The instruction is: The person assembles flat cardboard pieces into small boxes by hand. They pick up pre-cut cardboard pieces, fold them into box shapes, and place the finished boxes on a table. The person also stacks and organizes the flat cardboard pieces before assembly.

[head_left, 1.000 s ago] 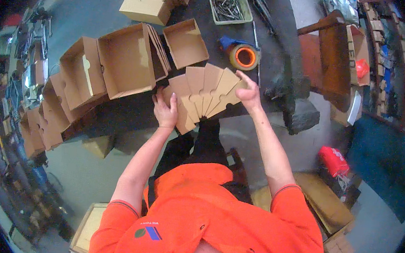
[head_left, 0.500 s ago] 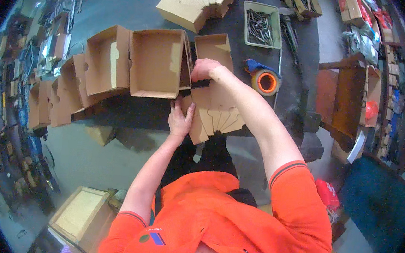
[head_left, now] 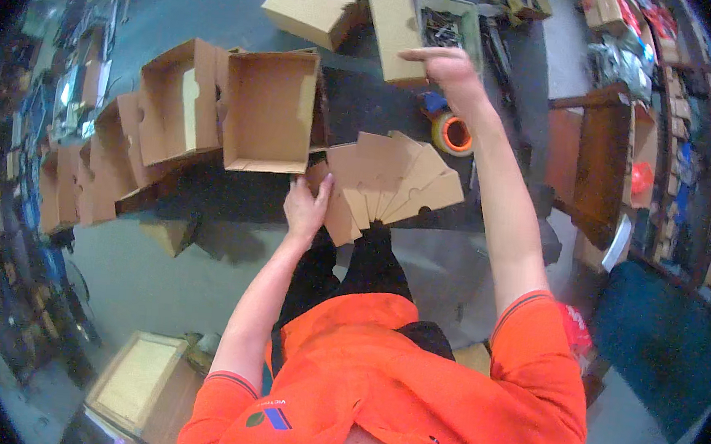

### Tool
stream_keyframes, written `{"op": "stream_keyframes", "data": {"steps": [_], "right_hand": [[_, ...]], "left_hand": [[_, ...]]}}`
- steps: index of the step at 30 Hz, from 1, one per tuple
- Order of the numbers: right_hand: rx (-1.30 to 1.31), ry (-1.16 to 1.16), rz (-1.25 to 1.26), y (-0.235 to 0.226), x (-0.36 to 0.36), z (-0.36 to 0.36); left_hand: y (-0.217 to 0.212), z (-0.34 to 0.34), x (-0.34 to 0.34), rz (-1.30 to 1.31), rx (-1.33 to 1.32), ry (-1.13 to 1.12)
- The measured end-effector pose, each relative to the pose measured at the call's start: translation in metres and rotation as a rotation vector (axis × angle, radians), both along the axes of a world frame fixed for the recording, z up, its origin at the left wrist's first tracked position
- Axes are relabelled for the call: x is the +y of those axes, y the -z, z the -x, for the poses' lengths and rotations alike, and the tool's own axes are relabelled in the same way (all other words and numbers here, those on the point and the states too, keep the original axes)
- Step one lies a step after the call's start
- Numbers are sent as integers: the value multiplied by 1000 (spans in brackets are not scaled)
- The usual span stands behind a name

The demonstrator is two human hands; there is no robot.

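Observation:
My right hand (head_left: pixel 452 68) reaches to the far side of the table, its thumb or a finger lying across a closed tan cardboard box (head_left: pixel 394 27); the rest of its grip is partly hidden. Nearer me, my left hand (head_left: pixel 306 209) has its thumb and fingers apart, at the left edge of a fan of flat cardboard pieces (head_left: pixel 394 170). Just beyond that hand an open cardboard box tray (head_left: pixel 269 113) stands with its hollow side toward me. More open trays (head_left: pixel 178 105) lean in a curved row to its left.
A fan of closed boxes (head_left: pixel 310 11) stands at the far side. A pale bin of metal parts (head_left: pixel 475 29) is partly covered by the held box. An orange-cored tape roll (head_left: pixel 454 135) lies near my right forearm. A wooden cabinet (head_left: pixel 588 170) and loaded shelves line the right.
My right hand has moved away from beside the open tray to the far side, with the closed box moving along. More of the flat cardboard fan shows. My left hand stays nearly in place.

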State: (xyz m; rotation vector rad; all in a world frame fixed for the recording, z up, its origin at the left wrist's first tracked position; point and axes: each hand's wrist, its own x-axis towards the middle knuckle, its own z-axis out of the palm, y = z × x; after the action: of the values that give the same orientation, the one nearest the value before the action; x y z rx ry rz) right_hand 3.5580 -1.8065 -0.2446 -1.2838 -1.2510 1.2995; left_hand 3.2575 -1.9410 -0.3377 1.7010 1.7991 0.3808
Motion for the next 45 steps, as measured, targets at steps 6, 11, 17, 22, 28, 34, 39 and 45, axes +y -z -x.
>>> {"op": "stream_keyframes", "data": {"steps": [6,11,17,22,28,34,39,45], "right_hand": [[682,339,-129,-73,-200,1],[236,681,-11,-24,-273,47],[100,803,120,53,-280,104],[587,839,157,92,-263,118],[700,769,218,109,-261,109],[512,791,121,114,-228,107],[452,570,329,98,-269,83],[7,841,67,85,-260,-14]], "left_hand": [[0,33,1,69,-7,115],[-26,36,2,37,-27,181],[-11,14,9,-224,-24,338],[-10,-3,13,-123,182,274],[1,2,12,-137,258,271],[-3,-6,10,-165,213,271],[-3,-1,14,-103,139,204],[2,5,25,23,97,91]]}}
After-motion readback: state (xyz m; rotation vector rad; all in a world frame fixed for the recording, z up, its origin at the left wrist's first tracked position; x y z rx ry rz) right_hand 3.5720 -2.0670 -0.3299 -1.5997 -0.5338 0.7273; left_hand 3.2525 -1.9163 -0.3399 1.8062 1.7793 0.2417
